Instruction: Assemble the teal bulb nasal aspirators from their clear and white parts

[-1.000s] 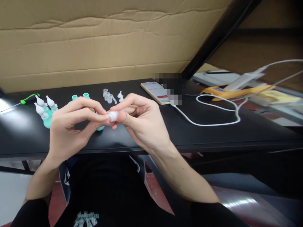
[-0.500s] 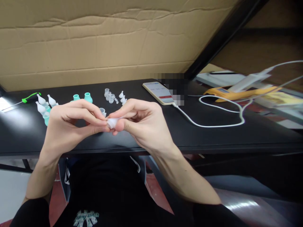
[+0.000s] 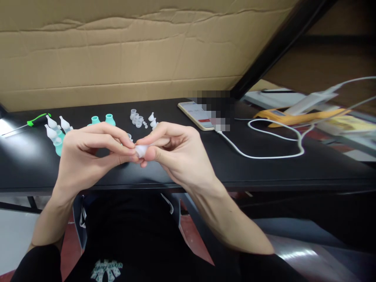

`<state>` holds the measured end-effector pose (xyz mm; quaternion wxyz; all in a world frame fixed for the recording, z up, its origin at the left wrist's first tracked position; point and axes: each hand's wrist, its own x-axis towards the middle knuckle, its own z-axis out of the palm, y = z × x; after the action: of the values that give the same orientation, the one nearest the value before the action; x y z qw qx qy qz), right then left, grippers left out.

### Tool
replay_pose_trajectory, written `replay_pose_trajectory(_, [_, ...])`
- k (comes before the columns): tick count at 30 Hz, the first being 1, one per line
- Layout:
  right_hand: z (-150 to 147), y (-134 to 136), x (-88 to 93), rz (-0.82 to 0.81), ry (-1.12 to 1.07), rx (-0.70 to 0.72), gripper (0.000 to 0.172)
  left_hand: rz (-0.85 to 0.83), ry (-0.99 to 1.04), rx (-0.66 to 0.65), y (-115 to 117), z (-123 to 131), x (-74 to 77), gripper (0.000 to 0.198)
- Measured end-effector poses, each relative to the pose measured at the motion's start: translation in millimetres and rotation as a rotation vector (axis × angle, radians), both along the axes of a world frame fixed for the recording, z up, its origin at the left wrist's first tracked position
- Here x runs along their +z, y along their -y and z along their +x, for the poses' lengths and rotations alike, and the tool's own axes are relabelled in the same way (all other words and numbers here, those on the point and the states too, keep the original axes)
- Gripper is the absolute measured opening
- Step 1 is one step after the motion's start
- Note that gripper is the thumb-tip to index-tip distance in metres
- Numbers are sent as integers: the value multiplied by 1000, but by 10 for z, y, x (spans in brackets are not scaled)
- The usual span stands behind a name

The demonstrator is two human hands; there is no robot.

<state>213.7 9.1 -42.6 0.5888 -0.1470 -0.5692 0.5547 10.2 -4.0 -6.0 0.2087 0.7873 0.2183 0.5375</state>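
Note:
Both hands meet above the front edge of the black table (image 3: 293, 168). My right hand (image 3: 179, 152) pinches a small translucent white plastic piece (image 3: 141, 150) between thumb and forefinger. My left hand (image 3: 88, 154) has its fingertips closed against the same piece from the left; whatever else it holds is hidden by its fingers. Behind the hands lie several small clear caps (image 3: 137, 118) and white cone tips (image 3: 152, 120). Two teal bulbs (image 3: 102, 119) stand farther left, beside finished teal pieces with white tips (image 3: 55, 131).
A green-handled tool (image 3: 37, 120) lies at the table's far left. A phone (image 3: 196, 114) with a looping white cable (image 3: 273, 141) rests to the right. A cardboard sheet (image 3: 117, 51) backs the table. Yellow and white items (image 3: 293, 113) sit on the neighbouring surface.
Both hands stay pinched together on the white piece, with only slight finger shifts. A teal part seen under the left fingers one second ago is no longer visible there.

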Motion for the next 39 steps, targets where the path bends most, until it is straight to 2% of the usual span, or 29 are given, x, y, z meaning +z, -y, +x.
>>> replay_pose_trajectory(3, [-3, 10, 3, 8, 10, -4, 19, -18, 15, -2, -6, -1, -6, 23])
replay_pose_trajectory(11, [1, 3, -34, -15, -76, 154, 13, -138, 62, -116, -5, -3, 6, 18])
replay_pose_trajectory(21, [1, -15, -17, -93, -80, 177, 10, 174, -69, 60, 17, 15, 8, 17])
replay_pose_trajectory(27, [2, 1, -18, -45, -37, 61, 13, 105, -52, 57, 11, 0, -3, 22])
replay_pose_trajectory(34, [-39, 75, 15, 82, 49, -226, 23, -40, -17, 41, 13, -6, -17, 18])
replay_pose_trajectory(39, [-58, 101, 55, 102, 69, -303, 27, -47, 4, 79, 12, 25, -21, 14])
